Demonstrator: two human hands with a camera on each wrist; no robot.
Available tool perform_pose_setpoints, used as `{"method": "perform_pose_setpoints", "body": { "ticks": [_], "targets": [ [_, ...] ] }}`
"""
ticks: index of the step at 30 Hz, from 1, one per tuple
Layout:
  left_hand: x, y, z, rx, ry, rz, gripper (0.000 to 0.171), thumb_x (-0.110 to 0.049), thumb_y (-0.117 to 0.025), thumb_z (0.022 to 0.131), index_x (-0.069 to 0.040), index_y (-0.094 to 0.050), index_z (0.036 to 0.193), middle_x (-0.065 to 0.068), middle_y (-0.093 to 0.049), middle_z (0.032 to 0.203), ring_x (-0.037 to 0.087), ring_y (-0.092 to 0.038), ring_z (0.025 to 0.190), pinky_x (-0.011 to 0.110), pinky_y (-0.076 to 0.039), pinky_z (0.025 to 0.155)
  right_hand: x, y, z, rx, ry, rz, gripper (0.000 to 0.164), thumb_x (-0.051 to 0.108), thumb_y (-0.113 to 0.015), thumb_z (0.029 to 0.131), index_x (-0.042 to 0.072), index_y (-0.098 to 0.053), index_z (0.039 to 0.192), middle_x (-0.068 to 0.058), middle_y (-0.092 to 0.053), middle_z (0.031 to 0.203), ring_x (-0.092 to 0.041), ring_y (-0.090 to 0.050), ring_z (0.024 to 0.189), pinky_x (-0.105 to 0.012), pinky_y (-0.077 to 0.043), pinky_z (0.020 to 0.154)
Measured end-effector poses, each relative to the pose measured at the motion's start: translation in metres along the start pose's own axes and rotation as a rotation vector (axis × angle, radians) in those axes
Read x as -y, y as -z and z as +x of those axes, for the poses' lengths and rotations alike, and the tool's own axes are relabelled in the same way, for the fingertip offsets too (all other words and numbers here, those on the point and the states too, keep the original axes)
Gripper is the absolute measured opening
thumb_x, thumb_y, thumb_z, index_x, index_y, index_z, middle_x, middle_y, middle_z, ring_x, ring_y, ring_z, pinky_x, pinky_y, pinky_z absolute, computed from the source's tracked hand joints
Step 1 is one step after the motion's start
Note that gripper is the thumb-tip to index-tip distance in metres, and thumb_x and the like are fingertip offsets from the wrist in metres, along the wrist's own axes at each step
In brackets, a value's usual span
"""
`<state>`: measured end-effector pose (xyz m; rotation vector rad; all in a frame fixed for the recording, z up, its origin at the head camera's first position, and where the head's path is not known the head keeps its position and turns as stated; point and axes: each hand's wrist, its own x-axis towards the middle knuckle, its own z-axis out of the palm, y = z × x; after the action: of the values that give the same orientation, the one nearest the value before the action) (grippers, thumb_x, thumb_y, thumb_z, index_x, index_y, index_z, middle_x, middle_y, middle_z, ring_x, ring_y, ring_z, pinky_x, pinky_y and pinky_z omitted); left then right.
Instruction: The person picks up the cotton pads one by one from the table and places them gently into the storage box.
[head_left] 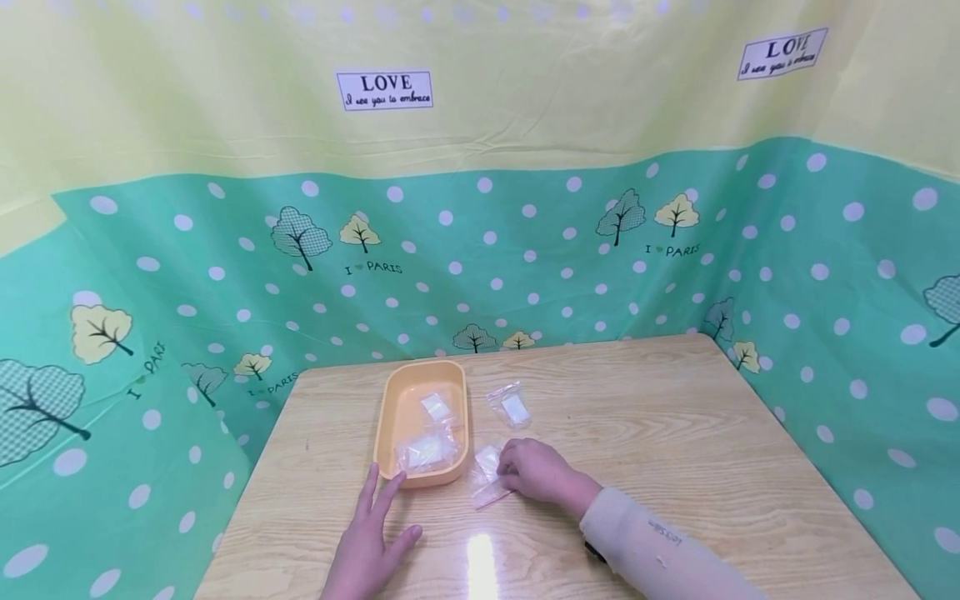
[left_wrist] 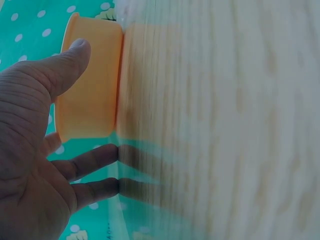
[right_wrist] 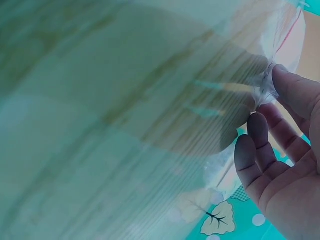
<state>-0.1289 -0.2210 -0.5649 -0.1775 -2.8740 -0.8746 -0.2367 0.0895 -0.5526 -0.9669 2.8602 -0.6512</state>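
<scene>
wooden table (head_left: 675,425) under orange tray (head_left: 401,408) and two clear bags (head_left: 514,409)

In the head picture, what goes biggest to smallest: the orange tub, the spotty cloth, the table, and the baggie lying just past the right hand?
1. Spotty cloth
2. Table
3. Orange tub
4. Baggie past the right hand

The cloth (head_left: 510,225) reads "LOVE", "I see you to embrace", "PARIS".

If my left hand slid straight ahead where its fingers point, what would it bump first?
Probably the near end of the orange box, just ahead of your left hand. They might already be touching; that's hard to tell.
</scene>
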Motion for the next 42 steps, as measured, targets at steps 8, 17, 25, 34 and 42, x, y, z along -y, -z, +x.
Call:
{"method": "perform_pose_setpoints", "body": {
  "ticks": [8,17,25,34,42],
  "targets": [
    [0.0,0.0,0.0,-0.004,-0.006,-0.004,0.087,-0.039,-0.087,0.089,-0.024,-0.044,0.163,0.026,-0.018,0.177,0.06,-0.068,0.114,0.071,-0.062,0.086,-0.002,-0.003,0.0,-0.016,-0.003,0.003,0.007,0.02,-0.085,0.09,0.019,-0.079,0.087,0.008,-0.075,0.093,-0.012,-0.069,0.09,-0.032,-0.062,0.084],
    [0.0,-0.001,0.0,-0.012,-0.016,-0.002,0.087,-0.039,-0.087,0.089,-0.023,-0.044,0.163,0.027,-0.019,0.176,0.06,-0.069,0.112,0.07,-0.063,0.085,-0.004,-0.003,0.002,-0.038,-0.003,0.021,0.01,0.018,-0.085,0.09,0.02,-0.077,0.084,0.01,-0.075,0.082,-0.004,-0.066,0.079,-0.027,-0.06,0.075],
    [0.001,-0.002,0.0,-0.018,-0.017,0.0,0.087,-0.037,-0.087,0.089,-0.023,-0.044,0.163,0.027,-0.019,0.176,0.06,-0.069,0.112,0.07,-0.063,0.083,-0.006,-0.004,0.001,-0.024,-0.01,0.05,0.01,0.016,-0.085,0.089,0.02,-0.078,0.085,0.011,-0.075,0.082,-0.002,-0.065,0.078,-0.025,-0.059,0.073],
    [0.001,-0.002,0.0,-0.001,-0.003,0.002,0.087,-0.038,-0.087,0.09,-0.024,-0.043,0.163,0.026,-0.018,0.177,0.059,-0.069,0.113,0.069,-0.063,0.084,-0.005,0.002,-0.001,0.017,-0.049,0.098,0.009,0.018,-0.085,0.09,0.021,-0.077,0.086,0.011,-0.075,0.082,-0.002,-0.063,0.076,-0.025,-0.058,0.074],
    [0.003,-0.003,0.0,-0.032,-0.028,0.002,0.085,-0.037,-0.087,0.089,-0.023,-0.045,0.162,0.027,-0.021,0.176,0.06,-0.069,0.113,0.069,-0.063,0.082,-0.003,0.021,-0.004,0.088,-0.137,0.223,0.006,0.014,-0.085,0.09,0.015,-0.079,0.092,0.007,-0.074,0.085,-0.003,-0.063,0.078,-0.025,-0.059,0.075]
  ]
}}
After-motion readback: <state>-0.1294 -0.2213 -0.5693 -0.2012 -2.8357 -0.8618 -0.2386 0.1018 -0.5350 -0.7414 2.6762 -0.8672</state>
